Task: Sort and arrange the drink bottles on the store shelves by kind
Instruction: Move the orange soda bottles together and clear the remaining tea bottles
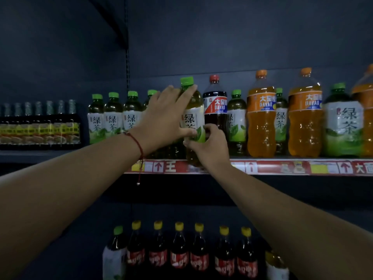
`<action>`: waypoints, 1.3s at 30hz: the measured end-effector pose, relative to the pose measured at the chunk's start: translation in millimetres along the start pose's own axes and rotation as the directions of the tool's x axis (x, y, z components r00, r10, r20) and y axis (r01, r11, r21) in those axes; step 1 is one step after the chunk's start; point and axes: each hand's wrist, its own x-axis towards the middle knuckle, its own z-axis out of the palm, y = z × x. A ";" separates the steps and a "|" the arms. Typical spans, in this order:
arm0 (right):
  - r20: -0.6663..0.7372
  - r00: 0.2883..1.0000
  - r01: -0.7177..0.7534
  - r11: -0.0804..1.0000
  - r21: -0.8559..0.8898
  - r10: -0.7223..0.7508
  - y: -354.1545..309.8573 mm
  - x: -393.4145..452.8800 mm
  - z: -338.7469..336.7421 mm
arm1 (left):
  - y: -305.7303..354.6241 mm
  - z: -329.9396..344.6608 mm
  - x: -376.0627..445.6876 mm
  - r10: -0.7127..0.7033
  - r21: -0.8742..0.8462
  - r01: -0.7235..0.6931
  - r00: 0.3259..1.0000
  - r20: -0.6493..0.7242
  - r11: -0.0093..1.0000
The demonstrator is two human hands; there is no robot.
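A green tea bottle with a green cap and a white and green label is held at the front edge of the upper shelf; its base overlaps the red price strip. My left hand holds it from the left, with the index finger up at the neck and the thumb across the label. My right hand grips its lower part with curled fingers. To the left stands a row of small green tea bottles. To the right are a cola bottle, another green tea bottle and orange soda bottles.
A big green tea bottle stands far right among more orange soda. Dark bottles with yellow labels fill the left shelf. On the lower shelf are several yellow-capped cola bottles and a green-capped tea bottle.
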 end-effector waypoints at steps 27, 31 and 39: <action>0.329 0.923 0.381 0.580 -0.720 -0.198 -40.9 81.0 -64.1 | -4.4 63.6 25.2 -0.012 -0.050 0.022 0.979 0.203 0.999; 0.347 0.911 0.413 0.437 -0.799 -0.224 -58.7 134.3 -68.2 | -0.1 70.4 20.3 -0.032 -0.029 0.039 0.977 0.212 0.999; 0.299 0.954 0.213 0.665 -0.716 0.016 -71.6 190.4 -54.8 | -2.0 78.7 18.1 -0.015 -0.028 0.020 0.988 0.152 0.999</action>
